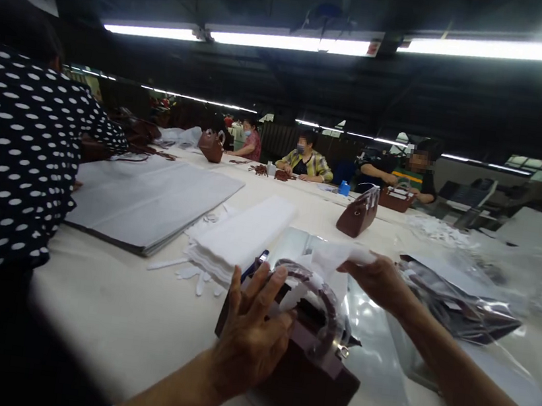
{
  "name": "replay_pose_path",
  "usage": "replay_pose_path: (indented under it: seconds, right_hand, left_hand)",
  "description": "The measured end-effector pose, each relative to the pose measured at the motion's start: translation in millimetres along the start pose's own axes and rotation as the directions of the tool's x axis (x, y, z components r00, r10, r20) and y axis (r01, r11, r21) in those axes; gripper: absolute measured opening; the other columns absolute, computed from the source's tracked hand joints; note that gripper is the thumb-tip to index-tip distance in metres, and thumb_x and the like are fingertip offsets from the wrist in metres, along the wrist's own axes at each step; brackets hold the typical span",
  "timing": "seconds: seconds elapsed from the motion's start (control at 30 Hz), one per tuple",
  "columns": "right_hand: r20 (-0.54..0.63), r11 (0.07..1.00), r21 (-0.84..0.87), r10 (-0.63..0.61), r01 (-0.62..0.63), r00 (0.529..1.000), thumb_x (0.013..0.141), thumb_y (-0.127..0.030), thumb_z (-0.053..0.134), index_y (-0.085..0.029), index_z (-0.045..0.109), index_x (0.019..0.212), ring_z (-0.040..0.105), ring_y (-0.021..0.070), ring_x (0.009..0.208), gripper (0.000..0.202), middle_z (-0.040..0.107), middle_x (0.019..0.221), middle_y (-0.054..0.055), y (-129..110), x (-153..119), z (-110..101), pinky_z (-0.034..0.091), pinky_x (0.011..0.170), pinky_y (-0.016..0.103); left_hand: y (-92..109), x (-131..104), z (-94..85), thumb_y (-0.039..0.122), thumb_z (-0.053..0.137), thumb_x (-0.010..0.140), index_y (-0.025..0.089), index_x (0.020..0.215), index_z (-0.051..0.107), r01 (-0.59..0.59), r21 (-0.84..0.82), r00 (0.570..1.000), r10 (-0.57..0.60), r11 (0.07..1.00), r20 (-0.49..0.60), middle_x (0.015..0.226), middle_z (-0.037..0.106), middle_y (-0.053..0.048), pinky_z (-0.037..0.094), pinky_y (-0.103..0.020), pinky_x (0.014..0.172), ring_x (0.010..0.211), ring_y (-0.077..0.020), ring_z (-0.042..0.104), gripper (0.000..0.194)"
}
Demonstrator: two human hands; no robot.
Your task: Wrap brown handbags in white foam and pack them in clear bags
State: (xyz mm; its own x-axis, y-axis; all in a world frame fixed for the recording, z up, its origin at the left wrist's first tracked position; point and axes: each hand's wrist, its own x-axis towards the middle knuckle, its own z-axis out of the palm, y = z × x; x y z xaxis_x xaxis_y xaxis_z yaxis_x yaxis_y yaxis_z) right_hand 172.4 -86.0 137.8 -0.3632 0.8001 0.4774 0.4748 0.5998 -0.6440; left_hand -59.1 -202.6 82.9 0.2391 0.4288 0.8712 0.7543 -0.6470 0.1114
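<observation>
A dark brown handbag (307,381) stands tilted on the table in front of me, its arched handles wrapped in clear plastic. Across its top and near handle lies my left hand (254,327), fingers stretched over the edge and thumb bent inward, holding the bag. A small white piece (292,297) shows beside those fingers. Behind the bag, raised to the right, my right hand (380,281) pinches a thin white sheet (338,257) between thumb and fingers. Part of that sheet hangs down behind the handles. The bag's far side is hidden.
White sheets (247,233) are stacked beyond the bag, near a wide grey stack (156,201). Clear plastic bags (376,350) lie right, beside a plastic-covered brown bag (462,305). Another brown handbag (358,213) stands farther back. A person in polka dots (11,162) is close left; several others sit opposite.
</observation>
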Motion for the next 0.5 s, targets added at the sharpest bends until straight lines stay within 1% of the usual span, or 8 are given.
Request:
replay_pose_path:
  seconds: [0.03,0.1,0.13,0.2,0.27,0.33,0.43,0.5]
  right_hand:
    - [0.026,0.995,-0.079,-0.051,0.053,0.998,0.080,-0.035,0.055,-0.014,0.062,0.076,0.058,0.0158,0.064,0.022,0.062,0.070,0.005,0.3,-3.3,1.4,0.050,0.061,0.026]
    - [0.134,0.952,-0.229,-0.173,0.200,0.976,0.084,-0.030,0.048,-0.015,0.062,0.083,0.058,0.0158,0.070,0.020,0.063,0.078,0.007,-1.0,-8.7,4.7,0.049,0.064,0.026]
    - [0.200,0.924,-0.272,-0.218,0.268,0.955,0.085,-0.027,0.045,-0.016,0.062,0.086,0.059,0.0162,0.074,0.020,0.063,0.083,0.008,-2.1,-10.7,6.4,0.048,0.067,0.026]
    - [0.305,0.890,-0.295,-0.258,0.349,0.917,0.085,-0.021,0.043,-0.017,0.063,0.089,0.058,0.0171,0.082,0.020,0.062,0.091,0.009,-5.0,-13.0,9.3,0.048,0.073,0.028]
    - [0.371,0.874,-0.297,-0.266,0.385,0.890,0.085,-0.016,0.041,-0.018,0.063,0.087,0.057,0.0178,0.086,0.023,0.061,0.092,0.010,-9.3,-12.2,11.1,0.048,0.075,0.030]
    - [0.407,0.872,-0.279,-0.271,0.402,0.872,0.084,-0.015,0.040,-0.019,0.064,0.084,0.056,0.0181,0.088,0.024,0.061,0.090,0.009,-15.9,-7.8,12.4,0.048,0.078,0.031]
    - [0.466,0.884,-0.230,-0.268,0.408,0.843,0.084,-0.019,0.044,-0.020,0.064,0.075,0.056,0.0178,0.086,0.022,0.062,0.083,0.008,-29.7,3.9,16.4,0.047,0.078,0.030]
    - [0.505,0.891,-0.186,-0.274,0.413,0.818,0.083,-0.024,0.049,-0.020,0.063,0.069,0.057,0.0172,0.082,0.021,0.062,0.078,0.007,-38.4,12.7,21.1,0.048,0.076,0.029]
  left_hand:
    - [1.8,0.1,5.4,0.016,0.054,0.079,0.023,0.099,0.061,0.014,0.016,1.000,-0.015,1.000,0.010,0.143,0.026,-0.009,0.014,-0.062,0.103,0.131,-0.0353,0.021,0.023]
    - [3.4,3.9,14.1,0.019,0.054,0.079,0.021,0.110,0.057,0.066,0.045,0.997,-0.067,0.997,0.030,0.145,0.018,-0.012,0.020,-0.060,0.103,0.132,-0.0362,0.017,0.031]
    - [3.5,6.3,17.4,0.022,0.055,0.079,0.018,0.111,0.056,0.099,0.055,0.994,-0.101,0.994,0.033,0.146,0.015,-0.014,0.024,-0.058,0.103,0.132,-0.0363,0.016,0.032]
    - [3.6,10.3,22.4,0.026,0.058,0.077,0.013,0.107,0.056,0.159,0.064,0.987,-0.161,0.985,0.027,0.147,0.008,-0.016,0.030,-0.052,0.103,0.133,-0.0356,0.016,0.032]
    - [4.1,13.3,26.1,0.028,0.062,0.075,0.011,0.101,0.058,0.208,0.065,0.977,-0.210,0.976,0.025,0.147,0.003,-0.017,0.032,-0.049,0.103,0.132,-0.0349,0.017,0.031]
    - [5.1,16.2,29.5,0.032,0.066,0.072,0.011,0.098,0.059,0.241,0.070,0.969,-0.244,0.968,0.032,0.147,0.002,-0.017,0.034,-0.049,0.102,0.131,-0.0355,0.021,0.035]
    - [5.8,21.5,35.7,0.038,0.071,0.067,0.012,0.091,0.060,0.275,0.073,0.960,-0.278,0.959,0.028,0.146,0.006,-0.016,0.036,-0.051,0.100,0.127,-0.0368,0.027,0.037]
    - [4.9,25.0,40.5,0.037,0.070,0.068,0.013,0.095,0.060,0.298,0.082,0.954,-0.300,0.951,0.013,0.146,0.010,-0.016,0.038,-0.053,0.098,0.125,-0.0374,0.030,0.037]
